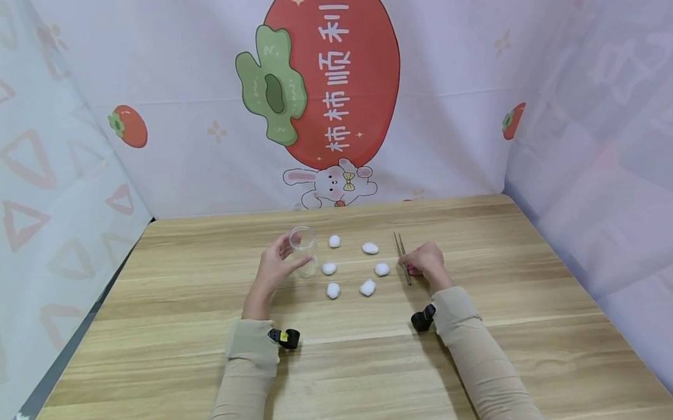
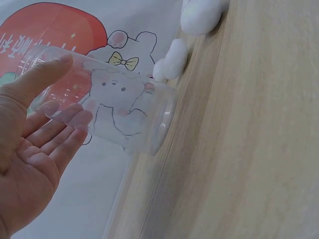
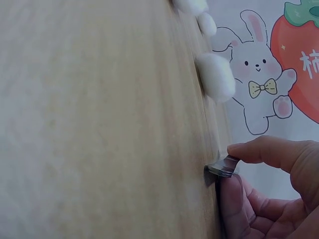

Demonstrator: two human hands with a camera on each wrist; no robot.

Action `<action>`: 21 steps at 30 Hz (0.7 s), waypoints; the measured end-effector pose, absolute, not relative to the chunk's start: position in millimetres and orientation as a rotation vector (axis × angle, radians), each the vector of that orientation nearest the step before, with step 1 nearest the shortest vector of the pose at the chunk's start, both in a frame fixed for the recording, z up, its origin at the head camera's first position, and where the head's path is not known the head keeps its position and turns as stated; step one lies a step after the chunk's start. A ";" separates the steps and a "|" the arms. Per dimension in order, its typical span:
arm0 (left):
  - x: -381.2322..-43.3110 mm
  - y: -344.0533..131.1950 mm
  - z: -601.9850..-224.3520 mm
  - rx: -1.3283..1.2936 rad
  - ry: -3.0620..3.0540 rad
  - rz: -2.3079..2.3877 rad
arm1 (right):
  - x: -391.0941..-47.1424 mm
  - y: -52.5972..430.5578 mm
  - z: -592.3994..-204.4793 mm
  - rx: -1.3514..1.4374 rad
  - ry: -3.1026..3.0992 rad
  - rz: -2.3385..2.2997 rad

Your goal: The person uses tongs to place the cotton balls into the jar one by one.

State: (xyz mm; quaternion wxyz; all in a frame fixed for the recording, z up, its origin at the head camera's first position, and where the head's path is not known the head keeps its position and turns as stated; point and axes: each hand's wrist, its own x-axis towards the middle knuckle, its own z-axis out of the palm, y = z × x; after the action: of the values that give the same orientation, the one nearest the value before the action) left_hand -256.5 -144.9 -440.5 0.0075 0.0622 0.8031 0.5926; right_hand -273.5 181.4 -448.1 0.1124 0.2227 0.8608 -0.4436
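Note:
My left hand (image 1: 278, 262) curves around a clear plastic jar (image 1: 305, 253) standing upright and open-topped. In the left wrist view, the thumb lies along one side of the jar (image 2: 129, 107) and the fingers reach round the other. A pair of metal tweezers (image 1: 406, 272) lies on the table with its tips pointing away from me. My right hand (image 1: 427, 260) pinches the tweezers between thumb and finger; the right wrist view shows the end of the tweezers (image 3: 224, 167) close over the wood. Between the hands sit several white cotton balls, one (image 1: 382, 269) nearest the tweezers and another (image 1: 329, 269) beside the jar.
The wooden table (image 1: 351, 374) runs back to a printed curtain (image 1: 446, 115) with a persimmon and a rabbit. More cotton balls lie at the front (image 1: 367, 287) and back (image 1: 369, 248) of the loose group. Fabric walls flank both sides.

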 end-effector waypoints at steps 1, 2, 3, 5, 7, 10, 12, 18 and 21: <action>-256.4 -144.9 -440.4 0.193 2.511 1.853 | -273.1 181.6 -447.8 0.644 2.523 -1.309; -256.4 -144.9 -440.3 0.194 2.514 1.852 | -272.6 181.9 -447.6 0.638 2.517 -1.317; -256.1 -144.7 -439.9 0.193 2.515 1.850 | -272.0 182.3 -447.4 0.627 2.508 -1.333; -255.5 -144.4 -439.1 0.192 2.519 1.844 | -270.9 183.2 -447.1 0.610 2.482 -1.377; -255.4 -144.6 -439.0 0.196 2.526 1.835 | -269.7 184.3 -446.7 0.593 2.454 -1.424; -255.5 -144.7 -439.4 0.205 2.536 1.831 | -268.3 185.6 -446.2 0.578 2.411 -1.501; -255.2 -144.6 -439.7 0.200 2.535 1.836 | -267.7 186.0 -445.9 0.566 2.384 -1.549; -253.8 -143.2 -441.3 0.146 2.515 1.861 | -266.0 184.8 -444.6 0.517 2.308 -1.665; -254.0 -142.9 -442.2 0.137 2.505 1.867 | -264.4 184.5 -444.5 0.502 2.285 -1.687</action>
State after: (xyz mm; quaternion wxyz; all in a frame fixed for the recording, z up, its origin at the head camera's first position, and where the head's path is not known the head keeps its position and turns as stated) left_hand -254.0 -142.9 -442.2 0.0073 0.0439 0.8010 0.5970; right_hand -264.4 184.5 -444.5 0.1284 0.1727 0.7856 -0.5801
